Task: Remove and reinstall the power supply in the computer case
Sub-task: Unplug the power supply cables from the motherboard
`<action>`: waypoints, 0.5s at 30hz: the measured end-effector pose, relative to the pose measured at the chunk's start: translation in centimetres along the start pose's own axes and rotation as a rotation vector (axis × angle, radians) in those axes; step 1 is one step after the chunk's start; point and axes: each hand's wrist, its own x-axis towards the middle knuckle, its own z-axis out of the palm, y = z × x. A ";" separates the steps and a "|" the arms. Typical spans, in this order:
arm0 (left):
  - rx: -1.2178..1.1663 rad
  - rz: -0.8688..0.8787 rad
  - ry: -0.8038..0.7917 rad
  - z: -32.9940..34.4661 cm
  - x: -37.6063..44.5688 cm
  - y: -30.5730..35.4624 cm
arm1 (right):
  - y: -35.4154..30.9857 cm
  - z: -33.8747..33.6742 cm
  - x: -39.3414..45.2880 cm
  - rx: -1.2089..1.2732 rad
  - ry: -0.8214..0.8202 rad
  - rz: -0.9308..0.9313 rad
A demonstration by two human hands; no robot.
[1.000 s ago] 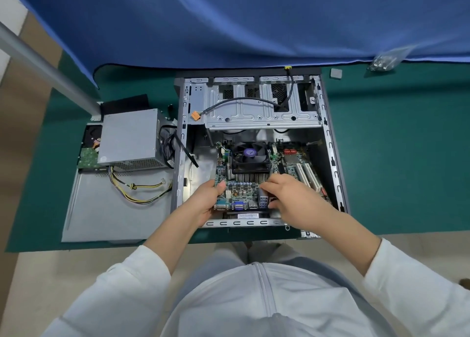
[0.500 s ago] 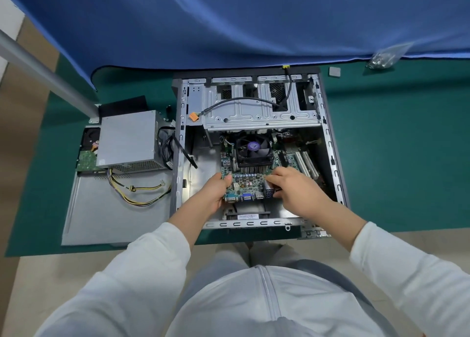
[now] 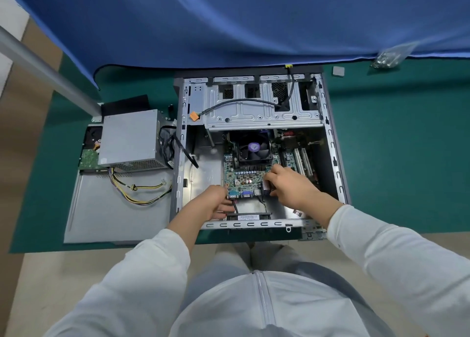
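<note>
Nearest us, we found the left hand (image 3: 215, 203) with fingers curled on the near left corner of the green printed motherboard (image 3: 248, 179), and the right hand (image 3: 286, 184) pinching its near right edge by the port block. Both worked inside the open grey steel computer case (image 3: 333, 158), which lay on its side on the green mat (image 3: 394, 145).

We judged removal done: the grey boxed power supply (image 3: 128, 138) sat outside, just left of the case, on the detached grey side panel (image 3: 109, 209), its yellow-and-black wire bundle (image 3: 138, 191) trailing loose. Reinstallation remained.

We counted one case, one power supply, one motherboard, one black cooler fan (image 3: 253, 149), and farthest off one clear bag of screws (image 3: 387, 58).
</note>
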 end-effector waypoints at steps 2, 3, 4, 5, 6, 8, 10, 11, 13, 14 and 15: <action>0.055 -0.002 0.018 0.2 -0.3 0.1 | -0.2 0.2 0.3 -0.005 0.020 -0.005; 0.095 0.002 0.027 0.2 -0.4 0.3 | -0.3 0.1 0.5 -0.004 0.037 -0.004; 0.136 0.014 0.028 0.2 -0.4 0.4 | -0.3 0.0 0.8 -0.001 0.054 0.001; 0.178 0.031 0.024 0.2 -0.5 0.4 | -0.3 -0.2 1.1 0.006 0.065 0.011; 0.221 0.057 0.013 0.2 -0.6 0.5 | -0.3 -0.5 1.4 0.018 0.069 0.026; 0.311 0.139 -0.025 0.2 -0.9 0.5 | 0.0 -0.8 2.0 0.057 0.054 0.058; 0.461 0.251 -0.050 0.1 -1.1 0.3 | 0.0 -0.8 2.5 0.080 0.019 0.071; 0.553 0.303 -0.048 0.1 -1.1 0.1 | 0.0 -0.7 2.6 0.083 0.003 0.074; 0.698 0.375 -0.031 -0.1 -1.2 -0.3 | -0.1 -0.3 2.8 0.095 -0.016 0.085; 0.727 0.404 -0.019 -0.1 -1.0 -0.5 | -0.1 -0.1 2.8 0.105 -0.015 0.095; 0.721 0.426 -0.001 -0.1 -0.8 -0.7 | -0.1 0.1 2.9 0.120 -0.012 0.104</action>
